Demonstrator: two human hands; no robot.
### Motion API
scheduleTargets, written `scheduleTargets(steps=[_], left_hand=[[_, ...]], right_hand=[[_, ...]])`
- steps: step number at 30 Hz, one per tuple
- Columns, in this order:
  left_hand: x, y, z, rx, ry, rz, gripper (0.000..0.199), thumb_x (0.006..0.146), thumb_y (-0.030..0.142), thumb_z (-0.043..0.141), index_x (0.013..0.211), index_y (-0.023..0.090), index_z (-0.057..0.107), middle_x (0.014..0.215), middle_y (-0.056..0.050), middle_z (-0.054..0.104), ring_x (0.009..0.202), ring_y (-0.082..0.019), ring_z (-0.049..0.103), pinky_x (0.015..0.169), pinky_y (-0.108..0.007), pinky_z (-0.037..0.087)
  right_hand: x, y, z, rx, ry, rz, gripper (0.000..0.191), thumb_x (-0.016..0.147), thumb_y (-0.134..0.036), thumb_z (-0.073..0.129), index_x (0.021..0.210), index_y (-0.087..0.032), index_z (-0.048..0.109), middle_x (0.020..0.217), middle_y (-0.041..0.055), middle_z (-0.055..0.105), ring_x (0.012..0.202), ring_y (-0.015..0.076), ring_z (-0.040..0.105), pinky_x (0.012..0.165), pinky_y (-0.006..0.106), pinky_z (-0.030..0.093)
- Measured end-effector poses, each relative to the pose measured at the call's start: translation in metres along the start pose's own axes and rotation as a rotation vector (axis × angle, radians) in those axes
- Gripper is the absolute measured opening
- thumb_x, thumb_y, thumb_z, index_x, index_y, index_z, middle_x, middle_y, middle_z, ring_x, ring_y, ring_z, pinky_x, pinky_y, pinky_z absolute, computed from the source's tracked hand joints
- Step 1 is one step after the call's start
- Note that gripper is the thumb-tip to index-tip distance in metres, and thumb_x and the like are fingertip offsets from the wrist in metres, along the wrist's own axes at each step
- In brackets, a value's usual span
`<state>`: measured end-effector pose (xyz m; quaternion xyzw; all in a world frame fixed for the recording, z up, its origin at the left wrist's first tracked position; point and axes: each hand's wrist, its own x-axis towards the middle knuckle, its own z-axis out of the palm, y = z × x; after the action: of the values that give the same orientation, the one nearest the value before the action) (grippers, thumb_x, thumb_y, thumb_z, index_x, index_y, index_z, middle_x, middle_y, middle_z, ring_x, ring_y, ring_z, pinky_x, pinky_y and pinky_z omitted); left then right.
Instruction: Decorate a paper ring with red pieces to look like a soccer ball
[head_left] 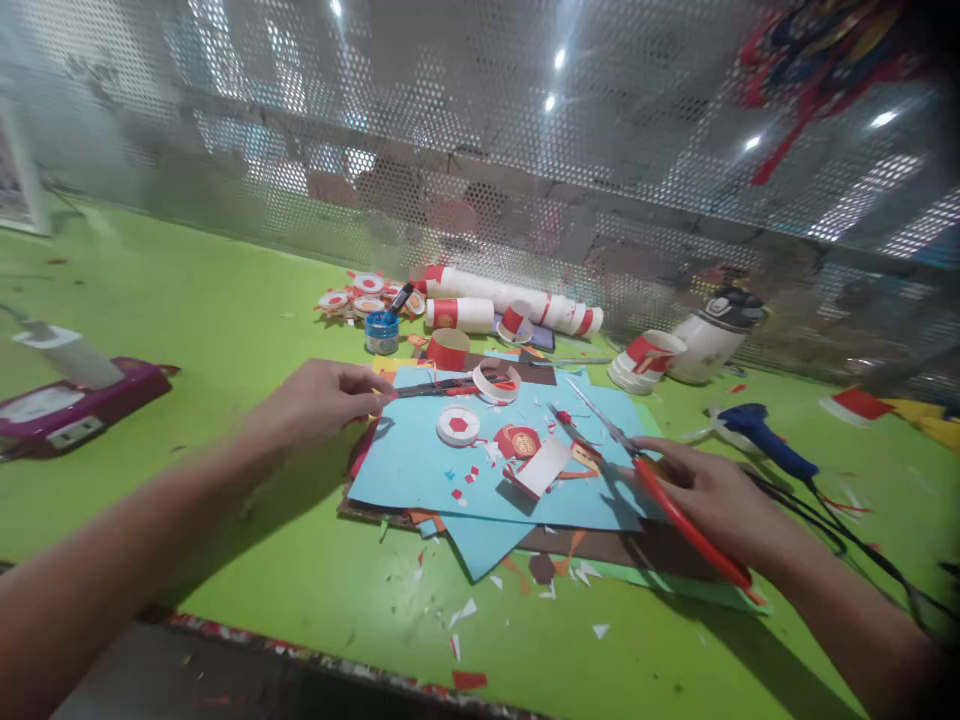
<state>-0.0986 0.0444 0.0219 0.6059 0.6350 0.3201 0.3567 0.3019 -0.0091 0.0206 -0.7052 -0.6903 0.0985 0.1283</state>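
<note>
My right hand (697, 490) is wrapped round large red-handled scissors (686, 530), their blades pointing up and left over the light blue paper (420, 470). At the left edge of that paper, my left hand (322, 400) has its fingers pinched together; what is between them, if anything, I cannot make out. Just beyond its fingertips lies a dark, narrow tool with red parts (442, 386). On the paper rest a white cup-base disc with a red shape (458, 426), a curled paper ring (496, 382), a red piece with a gold pattern (517, 441) and a folded white piece (544, 468).
Behind the paper lie joined paper cups (510, 293), a blue jar (382, 332) and red-and-white discs (367, 285). Right are stacked cups (646, 360), a white bottle (712, 340) and a blue glue gun (765, 440) with its cable. A purple power strip (82, 405) is left.
</note>
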Motion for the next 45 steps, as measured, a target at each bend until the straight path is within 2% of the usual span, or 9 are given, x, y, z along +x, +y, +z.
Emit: scheduleTargets(steps=[5, 10, 17, 22, 26, 30, 34, 39, 45], left_hand=[[0.030, 0.001, 0.001, 0.034, -0.052, 0.017, 0.011, 0.065, 0.023, 0.075, 0.075, 0.017, 0.076, 0.055, 0.001, 0.065, 0.051, -0.013, 0.051, 0.051, -0.024, 0.037], [0.061, 0.007, 0.006, 0.087, -0.113, 0.004, 0.014, 0.078, 0.023, 0.069, 0.088, 0.015, 0.074, 0.060, 0.000, 0.066, 0.055, -0.014, 0.057, 0.053, -0.024, 0.043], [0.075, 0.010, 0.007, 0.246, -0.224, -0.081, 0.030, 0.092, 0.033, 0.059, 0.116, 0.016, 0.061, 0.118, -0.009, 0.063, 0.095, -0.021, 0.064, 0.079, -0.039, 0.056], [0.077, 0.012, 0.006, 0.318, -0.197, -0.053, 0.025, 0.091, 0.033, 0.060, 0.107, 0.015, 0.065, 0.098, -0.006, 0.069, 0.079, -0.016, 0.066, 0.068, -0.032, 0.055], [0.080, 0.011, 0.008, 0.332, -0.124, 0.016, 0.019, 0.081, 0.019, 0.062, 0.094, 0.016, 0.075, 0.069, -0.004, 0.072, 0.056, -0.015, 0.061, 0.049, -0.023, 0.043], [0.074, 0.014, 0.004, 0.355, -0.011, 0.099, 0.026, 0.072, 0.021, 0.065, 0.094, 0.017, 0.077, 0.073, -0.002, 0.074, 0.044, -0.011, 0.053, 0.049, -0.025, 0.040], [0.055, 0.028, -0.001, 0.403, 0.074, 0.183, 0.028, 0.071, 0.031, 0.066, 0.091, 0.014, 0.077, 0.071, -0.003, 0.071, 0.055, -0.013, 0.055, 0.054, -0.024, 0.038], [0.029, 0.047, 0.011, 0.486, -0.008, 0.303, 0.024, 0.074, 0.035, 0.063, 0.076, 0.015, 0.075, 0.061, -0.001, 0.066, 0.059, -0.014, 0.055, 0.057, -0.023, 0.036], [0.016, 0.046, 0.029, 0.548, -0.155, 0.436, 0.021, 0.074, 0.026, 0.062, 0.083, 0.014, 0.077, 0.073, -0.003, 0.073, 0.068, -0.016, 0.063, 0.063, -0.024, 0.039]], right_hand=[[0.015, 0.000, 0.006, -0.093, 0.026, 0.001, 0.047, 0.083, -0.048, 0.052, 0.116, -0.020, 0.070, 0.077, 0.0060, 0.074, 0.070, 0.0256, 0.067, 0.059, 0.031, 0.049], [0.021, -0.003, 0.010, -0.147, 0.052, -0.009, 0.044, 0.083, -0.040, 0.052, 0.117, -0.018, 0.070, 0.102, 0.0119, 0.076, 0.088, 0.0297, 0.070, 0.070, 0.034, 0.051], [0.026, -0.007, 0.005, -0.184, 0.040, -0.013, 0.045, 0.084, -0.040, 0.051, 0.119, -0.018, 0.069, 0.098, 0.0116, 0.076, 0.088, 0.0297, 0.069, 0.069, 0.033, 0.050], [0.029, -0.010, 0.009, -0.206, 0.041, 0.003, 0.044, 0.085, -0.040, 0.051, 0.120, -0.020, 0.068, 0.097, 0.0102, 0.076, 0.085, 0.0285, 0.069, 0.065, 0.031, 0.049], [0.028, -0.012, 0.016, -0.241, 0.055, 0.030, 0.045, 0.087, -0.038, 0.049, 0.125, -0.019, 0.065, 0.111, 0.0131, 0.074, 0.097, 0.0315, 0.068, 0.073, 0.033, 0.049], [0.026, -0.014, 0.021, -0.279, 0.055, 0.062, 0.049, 0.088, -0.038, 0.047, 0.130, -0.018, 0.060, 0.115, 0.0166, 0.072, 0.101, 0.0351, 0.067, 0.075, 0.037, 0.048], [0.024, -0.012, 0.023, -0.332, 0.058, 0.114, 0.052, 0.087, -0.037, 0.047, 0.134, -0.017, 0.056, 0.113, 0.0195, 0.072, 0.099, 0.0381, 0.067, 0.072, 0.039, 0.047], [0.025, -0.008, 0.023, -0.388, 0.055, 0.129, 0.054, 0.088, -0.038, 0.045, 0.136, -0.015, 0.053, 0.116, 0.0197, 0.070, 0.103, 0.0375, 0.066, 0.075, 0.038, 0.047], [0.022, -0.008, 0.022, -0.459, 0.032, 0.121, 0.050, 0.090, -0.038, 0.043, 0.134, -0.017, 0.054, 0.114, 0.0205, 0.070, 0.101, 0.0385, 0.066, 0.074, 0.040, 0.046]])
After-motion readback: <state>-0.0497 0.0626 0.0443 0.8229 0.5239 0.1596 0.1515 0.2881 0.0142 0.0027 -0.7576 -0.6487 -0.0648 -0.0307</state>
